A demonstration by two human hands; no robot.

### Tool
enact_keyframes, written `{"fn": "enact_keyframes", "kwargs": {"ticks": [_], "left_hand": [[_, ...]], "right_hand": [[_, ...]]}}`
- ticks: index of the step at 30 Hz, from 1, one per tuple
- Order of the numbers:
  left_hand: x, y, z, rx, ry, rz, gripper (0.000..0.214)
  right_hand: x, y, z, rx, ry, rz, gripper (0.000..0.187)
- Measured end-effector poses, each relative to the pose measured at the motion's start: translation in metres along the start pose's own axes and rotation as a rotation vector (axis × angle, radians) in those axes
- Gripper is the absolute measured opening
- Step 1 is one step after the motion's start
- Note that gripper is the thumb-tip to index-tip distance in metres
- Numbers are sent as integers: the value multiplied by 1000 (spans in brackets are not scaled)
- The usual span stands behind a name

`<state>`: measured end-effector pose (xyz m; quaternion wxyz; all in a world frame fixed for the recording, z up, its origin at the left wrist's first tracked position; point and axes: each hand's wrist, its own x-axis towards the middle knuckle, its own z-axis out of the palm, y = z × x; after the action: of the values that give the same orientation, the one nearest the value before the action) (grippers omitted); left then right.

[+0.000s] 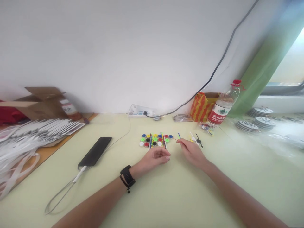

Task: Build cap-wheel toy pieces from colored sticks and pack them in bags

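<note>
My left hand (155, 158) rests on the pale table (166, 196) with its fingers curled inward; I cannot make out anything in it. A black watch is on that wrist. My right hand (191, 150) pinches a thin orange-red stick whose tip points left toward a cluster of small coloured round caps (155, 140). Several thin coloured sticks lie across those caps. More small pieces, white, yellow and black (197, 139), lie just beyond my right hand.
A black phone (95, 151) on a white cable lies to the left. White strips (28, 136) pile up at the far left. At the back stand a power strip (140, 111), a striped bag (200, 107) and a water bottle (223, 107). Round discs (258, 118) are stacked at right.
</note>
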<state>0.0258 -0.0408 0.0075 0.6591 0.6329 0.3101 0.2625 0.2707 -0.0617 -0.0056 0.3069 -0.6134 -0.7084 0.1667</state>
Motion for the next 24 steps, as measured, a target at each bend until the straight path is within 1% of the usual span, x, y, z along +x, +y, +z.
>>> {"fn": "enact_keyframes", "kwargs": {"ticks": [2, 4, 8, 11, 14, 20, 24], "left_hand": [[0, 1, 0, 7, 1, -2, 29], [0, 2, 0, 18, 1, 4, 30], [0, 3, 1, 29, -1, 22, 31], [-1, 3, 1, 33, -1, 18, 31], [-1, 4, 1, 38, 4, 15, 31], [-2, 6, 2, 60, -7, 43, 30], [-2, 7, 3, 69, -3, 38, 30]], "right_hand": [[-2, -1, -1, 39, 20, 53, 19], [-3, -2, -1, 65, 74, 64, 20], [2, 2, -2, 96, 165, -35, 27], [5, 6, 1, 88, 154, -117, 35], [5, 8, 5, 82, 108, -144, 40], [2, 7, 12, 126, 53, -106, 29], [4, 9, 13, 126, 72, -87, 28]]}}
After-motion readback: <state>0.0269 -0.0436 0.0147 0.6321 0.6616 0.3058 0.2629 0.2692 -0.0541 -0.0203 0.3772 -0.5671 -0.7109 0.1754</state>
